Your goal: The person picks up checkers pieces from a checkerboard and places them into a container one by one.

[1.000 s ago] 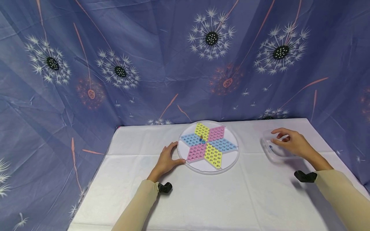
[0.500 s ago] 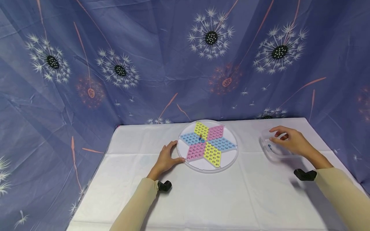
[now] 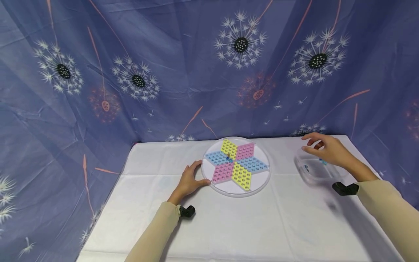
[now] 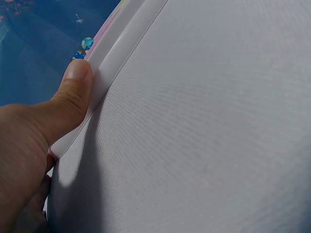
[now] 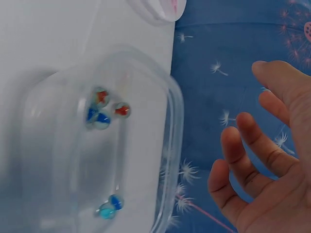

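Observation:
A round white Chinese checkers board (image 3: 258, 182) carries a star of yellow, pink and blue sections dotted with holes. Several marbles (image 3: 230, 161) sit near its centre. My left hand (image 3: 188, 182) rests at the board's left rim with fingers spread; in the left wrist view the thumb (image 4: 77, 73) lies straight against the rim. My right hand (image 3: 328, 149) is raised over the back right of a clear plastic container (image 3: 307, 180), its fingers loosely bent and no marble showing between them. In the right wrist view several red and blue glass marbles (image 5: 101, 119) lie inside the container.
A white cloth (image 3: 262, 225) covers the table. Behind and at the left hangs a blue curtain (image 3: 183, 54) with dandelion prints, close to the table's back edge. The container stands to the right of the board.
My right hand has lifted slightly up and to the left, uncovering more of the container and the blue marbles in it. The left hand stays at the board's rim.

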A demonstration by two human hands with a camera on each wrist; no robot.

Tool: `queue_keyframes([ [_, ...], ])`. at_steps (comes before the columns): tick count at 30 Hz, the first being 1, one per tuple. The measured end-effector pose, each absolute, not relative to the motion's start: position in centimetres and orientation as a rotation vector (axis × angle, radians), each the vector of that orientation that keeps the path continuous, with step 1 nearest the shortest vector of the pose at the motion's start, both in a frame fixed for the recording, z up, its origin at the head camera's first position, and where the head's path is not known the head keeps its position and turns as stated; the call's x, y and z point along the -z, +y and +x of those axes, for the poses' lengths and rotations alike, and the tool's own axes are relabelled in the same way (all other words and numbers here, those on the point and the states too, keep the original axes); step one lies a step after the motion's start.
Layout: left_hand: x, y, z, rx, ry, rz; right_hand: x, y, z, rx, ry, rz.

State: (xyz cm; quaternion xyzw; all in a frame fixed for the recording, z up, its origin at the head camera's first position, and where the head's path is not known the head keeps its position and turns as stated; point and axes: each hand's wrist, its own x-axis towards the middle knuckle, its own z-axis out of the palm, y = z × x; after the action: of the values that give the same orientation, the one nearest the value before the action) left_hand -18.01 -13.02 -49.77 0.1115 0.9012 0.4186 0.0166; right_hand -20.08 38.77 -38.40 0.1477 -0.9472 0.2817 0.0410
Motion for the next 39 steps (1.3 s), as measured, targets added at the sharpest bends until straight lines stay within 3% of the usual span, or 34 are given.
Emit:
queue_keyframes([
  [39,50.2,-13.3,-18.1,-1.315,2.797,0.397,37.0,32.4,-22.3,-0.929,-2.853,0.598],
])
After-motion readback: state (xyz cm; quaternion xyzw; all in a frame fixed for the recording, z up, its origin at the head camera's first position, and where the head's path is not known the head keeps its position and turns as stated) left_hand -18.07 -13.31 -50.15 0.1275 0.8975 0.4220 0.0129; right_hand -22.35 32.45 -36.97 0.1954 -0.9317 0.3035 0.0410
